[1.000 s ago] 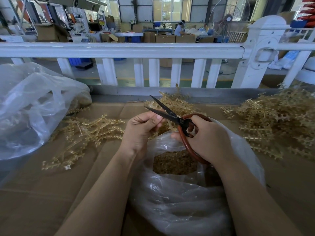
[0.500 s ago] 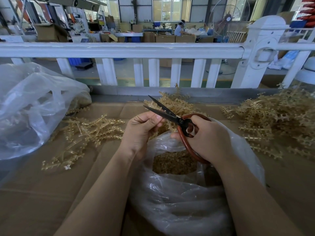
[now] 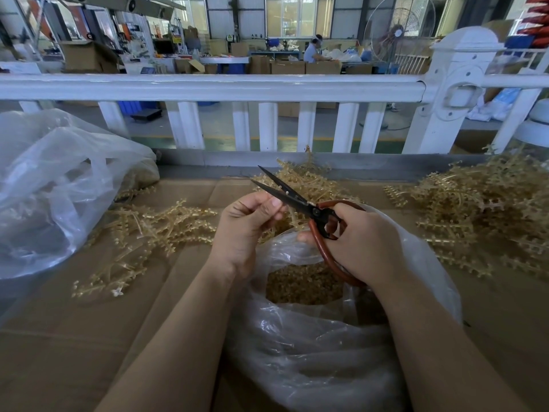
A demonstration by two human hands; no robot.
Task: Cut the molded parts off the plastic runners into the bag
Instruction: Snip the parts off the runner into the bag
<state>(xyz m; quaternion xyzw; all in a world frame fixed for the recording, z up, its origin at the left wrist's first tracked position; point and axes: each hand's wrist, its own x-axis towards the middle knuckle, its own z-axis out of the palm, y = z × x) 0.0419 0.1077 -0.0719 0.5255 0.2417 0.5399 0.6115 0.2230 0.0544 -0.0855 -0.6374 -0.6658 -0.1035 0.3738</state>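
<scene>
My right hand (image 3: 361,242) grips black scissors (image 3: 285,194) by their red-brown loop handles, blades slightly apart and pointing up-left. My left hand (image 3: 246,227) pinches a thin tan plastic runner (image 3: 292,219) just under the blades; most of it is hidden by my fingers. Both hands hover over the mouth of a clear plastic bag (image 3: 312,346) with a heap of small tan cut parts (image 3: 300,283) inside. Piles of tan runners lie at the left (image 3: 142,230), behind the hands (image 3: 306,182) and at the right (image 3: 487,212).
The work surface is brown cardboard (image 3: 74,337). A large crumpled clear bag (image 3: 50,188) sits at the left. A white fence rail (image 3: 208,86) runs across the back, with a factory floor, boxes and a seated person beyond.
The scissor blades have closed a little and shifted slightly left. Both hands have stayed in place over the bag.
</scene>
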